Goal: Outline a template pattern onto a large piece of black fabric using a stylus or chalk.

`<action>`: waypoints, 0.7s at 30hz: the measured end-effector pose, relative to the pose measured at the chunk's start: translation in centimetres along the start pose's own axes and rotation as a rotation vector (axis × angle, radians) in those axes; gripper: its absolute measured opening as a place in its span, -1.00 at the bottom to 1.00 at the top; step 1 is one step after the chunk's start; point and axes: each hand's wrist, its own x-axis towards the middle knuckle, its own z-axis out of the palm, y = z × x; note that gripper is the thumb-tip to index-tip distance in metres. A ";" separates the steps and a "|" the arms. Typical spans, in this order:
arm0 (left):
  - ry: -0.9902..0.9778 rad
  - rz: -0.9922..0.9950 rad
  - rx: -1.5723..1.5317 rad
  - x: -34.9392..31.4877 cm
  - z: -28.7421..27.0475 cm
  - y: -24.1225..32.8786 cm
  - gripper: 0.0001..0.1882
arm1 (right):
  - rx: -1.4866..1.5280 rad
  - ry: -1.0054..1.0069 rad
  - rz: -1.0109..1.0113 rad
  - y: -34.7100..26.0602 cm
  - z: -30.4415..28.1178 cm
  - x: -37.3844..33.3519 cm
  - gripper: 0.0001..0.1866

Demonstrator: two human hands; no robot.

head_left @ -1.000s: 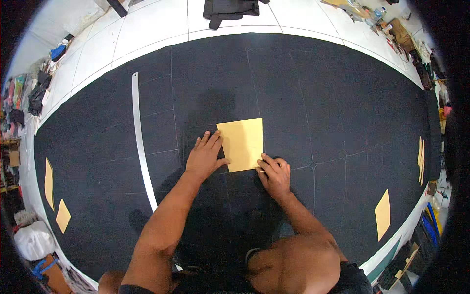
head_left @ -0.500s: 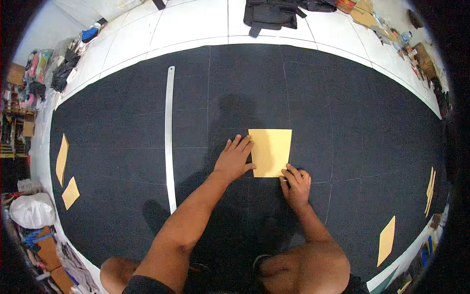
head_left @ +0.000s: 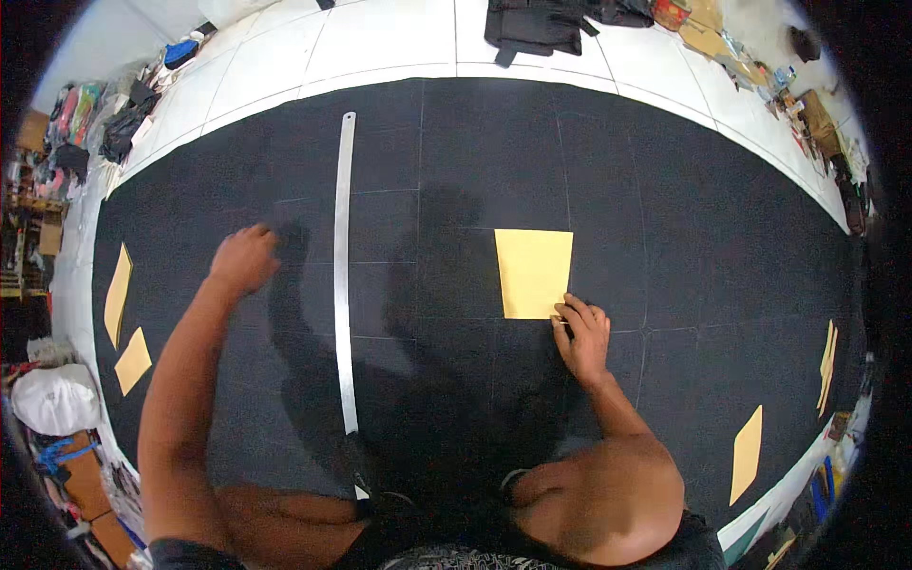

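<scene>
On the dark cloth [head_left: 475, 152] lies a yellow card pattern piece [head_left: 535, 274], its four-sided outline wider at the top than at the bottom. My right hand [head_left: 582, 337] is at the card's lower right corner, pinching a small, thin white piece of chalk [head_left: 560, 321]. My left hand [head_left: 245, 258] is well away to the left, above the cloth. Its fingers are bent and blurred, so whether they hold anything is hidden. Between the left hand and the card, a long metal ruler [head_left: 343, 275] lies lengthwise.
Thin pale lines cross the cloth in a grid. More yellow card pieces lie at the left edge [head_left: 117, 294] and at the right [head_left: 747, 456]. Beyond the cloth is white tiled floor [head_left: 380, 43] with a black bag [head_left: 534, 27]. My knees frame the near edge.
My left hand has left the card and swung far left, past the ruler. The right hand stays at the card's lower right corner. The whole view has shifted slightly.
</scene>
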 end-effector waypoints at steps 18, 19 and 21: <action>-0.107 -0.280 -0.664 -5.7 19.4 -14.6 -0.38 | 0.230 -0.123 -0.005 -8.9 -0.5 -14.0 -0.87; -0.113 -0.313 -0.661 -5.4 19.4 -14.6 -0.39 | 0.233 -0.146 -0.007 -8.7 -0.6 -13.9 -0.87; -0.127 -0.346 -0.664 -5.0 19.4 -14.5 -0.39 | 0.233 -0.177 -0.008 -8.5 -1.0 -13.7 -0.88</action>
